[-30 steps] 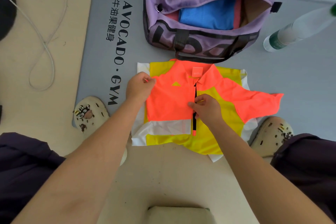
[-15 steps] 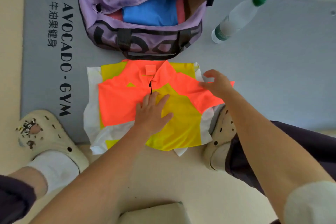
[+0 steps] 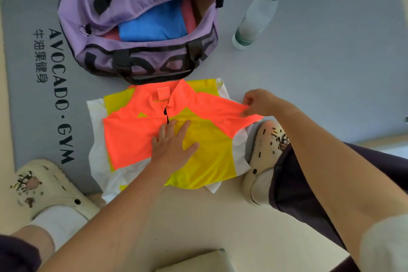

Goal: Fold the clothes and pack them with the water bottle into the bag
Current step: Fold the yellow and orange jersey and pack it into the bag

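**Shirt held flat on the mat, sleeve pinched at its end**

The left hand (image 3: 174,146) lies palm down, fingers straight and spread, pressing the middle of the shirt (image 3: 132,137) — an orange, yellow and white garment spread on the grey mat (image 3: 320,68). The right hand (image 3: 262,102) pinches the end of the shirt's orange right-side sleeve between thumb and curled fingers, just above a cream clog (image 3: 265,152) that touches the shirt's edge. Beyond the collar, touching the shirt's far edge, sits the purple bag (image 3: 123,6), unzipped — inside it a folded blue garment (image 3: 152,26) rests on a pink one (image 3: 188,15). The water bottle (image 3: 256,17), clear with a green cap, lies on the mat to the right of the bag, apart from it. A second clog (image 3: 44,185) stands at the mat's near left corner, beside the printed lettering.
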The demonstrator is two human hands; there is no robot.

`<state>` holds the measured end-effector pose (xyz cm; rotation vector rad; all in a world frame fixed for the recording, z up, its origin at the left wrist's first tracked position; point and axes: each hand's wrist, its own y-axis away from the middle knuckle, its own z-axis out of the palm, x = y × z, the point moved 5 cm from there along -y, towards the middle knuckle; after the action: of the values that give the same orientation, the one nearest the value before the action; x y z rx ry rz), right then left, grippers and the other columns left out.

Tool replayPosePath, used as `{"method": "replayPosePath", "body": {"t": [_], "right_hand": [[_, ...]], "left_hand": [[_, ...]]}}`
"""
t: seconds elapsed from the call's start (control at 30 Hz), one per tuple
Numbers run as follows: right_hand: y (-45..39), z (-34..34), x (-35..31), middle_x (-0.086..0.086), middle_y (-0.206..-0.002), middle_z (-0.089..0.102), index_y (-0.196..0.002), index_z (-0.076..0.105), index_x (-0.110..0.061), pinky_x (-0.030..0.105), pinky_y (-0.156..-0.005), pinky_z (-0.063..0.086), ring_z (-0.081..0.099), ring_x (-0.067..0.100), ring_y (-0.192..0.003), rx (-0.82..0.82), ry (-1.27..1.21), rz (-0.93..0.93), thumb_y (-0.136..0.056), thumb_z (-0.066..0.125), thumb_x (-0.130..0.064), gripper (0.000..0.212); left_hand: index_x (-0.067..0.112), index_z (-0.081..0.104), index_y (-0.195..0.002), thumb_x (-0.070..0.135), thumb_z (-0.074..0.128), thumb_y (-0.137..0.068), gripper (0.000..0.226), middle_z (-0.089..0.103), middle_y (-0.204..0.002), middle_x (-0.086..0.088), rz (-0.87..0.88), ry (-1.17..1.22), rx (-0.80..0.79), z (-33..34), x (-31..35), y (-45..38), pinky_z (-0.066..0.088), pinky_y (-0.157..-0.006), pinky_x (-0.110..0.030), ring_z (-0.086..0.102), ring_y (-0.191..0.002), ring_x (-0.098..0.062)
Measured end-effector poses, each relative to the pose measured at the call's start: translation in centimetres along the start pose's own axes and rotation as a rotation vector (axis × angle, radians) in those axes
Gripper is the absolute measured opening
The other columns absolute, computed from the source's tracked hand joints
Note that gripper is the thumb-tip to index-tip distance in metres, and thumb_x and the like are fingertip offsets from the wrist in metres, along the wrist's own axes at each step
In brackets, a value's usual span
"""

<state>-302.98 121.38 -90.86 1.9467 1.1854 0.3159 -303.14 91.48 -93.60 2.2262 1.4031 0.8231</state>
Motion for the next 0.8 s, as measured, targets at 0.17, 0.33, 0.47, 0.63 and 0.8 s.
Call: {"method": "replayPosePath", "body": {"t": [0.17,0.33,0.47,0.63,0.8], "right_hand": [[1.3,-0.9,1.2,0.000,-0.092,0.059,-0.091,0.069,-0.016,0.035,-0.081,0.040,0.053,0.022,-0.090,-0.026,0.283,0.084,-0.085,0.055,-0.021,0.016],[3.2,-3.4,-2.4,-0.004,-0.077,0.049,-0.072,0.053,-0.017,0.026,-0.060,0.034,0.047,0.020,-0.081,0.012,0.175,-0.054,-0.091,0.061,-0.037,0.029],[4.9,-2.3,-5.4,0.008,-0.089,0.065,-0.101,0.063,-0.007,0.038,-0.076,0.058,0.067,0.029,-0.087,-0.235,0.182,0.022,-0.097,0.053,-0.034,0.029],[7.0,1.5,-11.3,0.027,-0.115,0.064,-0.125,0.047,0.011,0.049,-0.080,0.058,0.068,0.037,-0.097,-0.556,-0.597,0.174,-0.105,0.042,-0.016,0.035],[6.2,2.4,-13.3,0.027,-0.104,0.070,-0.115,0.045,0.004,0.030,-0.055,0.058,0.072,0.033,-0.070,-0.500,-0.670,0.123,-0.105,0.039,-0.029,0.034]], "left_hand": [[0.048,0.014,-0.151,0.073,0.038,-0.088,0.072,0.006,-0.163,0.004,0.005,0.057,-0.141,-0.6,-0.3,-0.6,0.018,-0.115,-0.052,0.004,-0.148,-0.024],[0.036,0.048,-0.139,0.068,0.043,-0.090,0.058,0.036,-0.150,-0.003,-0.004,0.142,-0.178,-3.7,0.3,-1.1,0.027,-0.112,-0.045,0.030,-0.139,-0.028],[0.024,0.066,-0.089,0.056,0.047,-0.095,0.038,0.063,-0.096,-0.001,0.014,0.639,-0.142,-5.9,3.0,-0.1,0.045,-0.074,-0.033,0.060,-0.087,-0.020],[0.018,0.067,-0.112,0.078,0.041,-0.081,0.072,0.072,-0.103,-0.010,-0.304,1.401,-0.557,-2.8,3.7,2.2,0.051,-0.087,-0.039,0.067,-0.096,-0.026],[0.012,0.068,-0.118,0.062,0.054,-0.083,0.062,0.073,-0.111,-0.011,-0.360,1.724,-0.481,0.0,1.4,2.2,0.051,-0.097,-0.040,0.069,-0.103,-0.025]]}}
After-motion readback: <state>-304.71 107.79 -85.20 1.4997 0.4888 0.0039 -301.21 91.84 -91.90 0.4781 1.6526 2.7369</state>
